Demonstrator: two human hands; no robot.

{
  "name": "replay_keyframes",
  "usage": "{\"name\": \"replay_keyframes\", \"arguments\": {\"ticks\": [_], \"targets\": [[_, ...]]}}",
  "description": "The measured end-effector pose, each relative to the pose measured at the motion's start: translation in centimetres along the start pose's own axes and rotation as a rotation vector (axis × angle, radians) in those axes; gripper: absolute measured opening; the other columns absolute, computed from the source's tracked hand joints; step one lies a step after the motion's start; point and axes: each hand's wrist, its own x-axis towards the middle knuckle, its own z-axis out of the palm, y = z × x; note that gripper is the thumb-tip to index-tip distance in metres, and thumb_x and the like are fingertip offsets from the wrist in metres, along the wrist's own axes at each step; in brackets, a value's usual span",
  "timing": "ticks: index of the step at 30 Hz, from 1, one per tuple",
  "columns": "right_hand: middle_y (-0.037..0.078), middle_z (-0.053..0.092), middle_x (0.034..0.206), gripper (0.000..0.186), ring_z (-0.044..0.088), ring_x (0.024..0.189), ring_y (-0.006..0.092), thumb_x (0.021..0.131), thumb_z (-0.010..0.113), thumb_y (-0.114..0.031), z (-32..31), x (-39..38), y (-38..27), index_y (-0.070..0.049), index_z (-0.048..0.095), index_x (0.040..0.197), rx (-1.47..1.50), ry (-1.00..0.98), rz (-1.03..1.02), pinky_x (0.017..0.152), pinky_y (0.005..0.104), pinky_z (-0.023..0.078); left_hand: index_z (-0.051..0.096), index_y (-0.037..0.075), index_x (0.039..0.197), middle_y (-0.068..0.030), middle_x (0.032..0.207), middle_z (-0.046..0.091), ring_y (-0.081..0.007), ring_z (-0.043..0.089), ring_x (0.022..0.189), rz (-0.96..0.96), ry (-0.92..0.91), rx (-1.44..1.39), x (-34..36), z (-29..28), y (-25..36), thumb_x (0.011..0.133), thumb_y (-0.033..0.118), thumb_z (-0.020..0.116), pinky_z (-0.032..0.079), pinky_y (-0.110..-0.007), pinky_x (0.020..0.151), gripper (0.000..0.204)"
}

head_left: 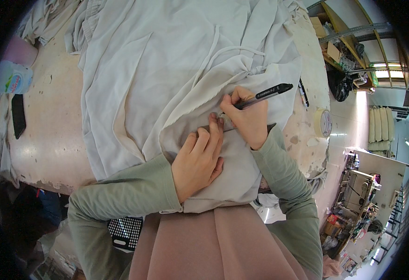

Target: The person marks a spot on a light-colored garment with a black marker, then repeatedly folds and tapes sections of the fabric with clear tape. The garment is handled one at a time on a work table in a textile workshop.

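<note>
From where I stand, following the head view, the pale grey cloth (176, 46) spreads from the centre up to 12 o'clock over the worktable (55, 140). The left hand (199, 158) lies just below centre, fingers close together, pressing the fabric, with nothing seen in its grasp. The right hand (249, 116), toward 2 o'clock, pinches a dark pen (272, 91), its writing end low, just beside the left fingertips; whether it touches the cloth I cannot tell. I'd say pressing close to the tip, with the layer beneath smoothed and strokes light, should stop the fabric dragging. A second pen (303, 93) lies at 2 o'clock, a tape roll (323, 123) near 3, and a dark slab (18, 115) around 9.
</note>
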Motion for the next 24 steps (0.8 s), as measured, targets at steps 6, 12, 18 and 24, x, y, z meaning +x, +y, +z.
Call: {"name": "replay_keyframes", "arguments": {"ticks": [6, 12, 18, 24], "targets": [[-0.003, 0.044, 0.051, 0.029, 0.037, 0.043, 0.0018, 0.084, 0.064, -0.005, -0.19, 0.1, 0.24, -0.004, 0.045, 0.062, 0.169, -0.021, 0.039, 0.038, 0.0221, 0.028, 0.041, -0.011, 0.134, -0.0266, 0.137, 0.04, -0.0279, 0.046, 0.097, -0.005, -0.005, -0.004, 0.01, -0.04, 0.03, 0.082, 0.035, 0.053, 0.042, -0.033, 0.085, 0.07], [-0.003, 0.045, 0.051, 0.029, 0.038, 0.043, 0.0019, 0.083, 0.065, -0.004, -0.06, 0.22, 0.69, -0.003, 0.046, 0.062, 0.05, -0.019, -0.034, 0.038, 0.0219, 0.028, 0.04, -0.011, 0.134, -0.0267, 0.138, 0.039, -0.0286, 0.046, 0.098, -0.001, -0.016, 0.007, -0.05, 0.1, 0.04, 0.082, 0.035, 0.053, 0.042, -0.033, 0.085, 0.071], [-0.003, 0.046, 0.051, 0.027, 0.038, 0.044, 0.0021, 0.082, 0.066, -0.004, -0.15, 0.11, 0.48, -0.003, 0.048, 0.062, 0.038, -0.022, -0.033, 0.039, 0.0219, 0.029, 0.04, -0.011, 0.134, -0.0267, 0.138, 0.039, -0.0285, 0.046, 0.099, -0.013, -0.008, 0.002, -0.05, 0.17, 0.13, 0.082, 0.035, 0.054, 0.042, -0.033, 0.086, 0.072], [-0.003, 0.047, 0.054, 0.026, 0.04, 0.045, 0.002, 0.082, 0.065, -0.004, 0.07, -0.03, 0.45, -0.003, 0.048, 0.062, 0.106, 0.04, 0.015, 0.039, 0.0215, 0.03, 0.04, -0.011, 0.134, -0.0267, 0.138, 0.039, -0.0281, 0.046, 0.098, -0.008, -0.01, 0.0, -0.08, 0.14, 0.09, 0.081, 0.035, 0.054, 0.042, -0.033, 0.085, 0.071]]}}
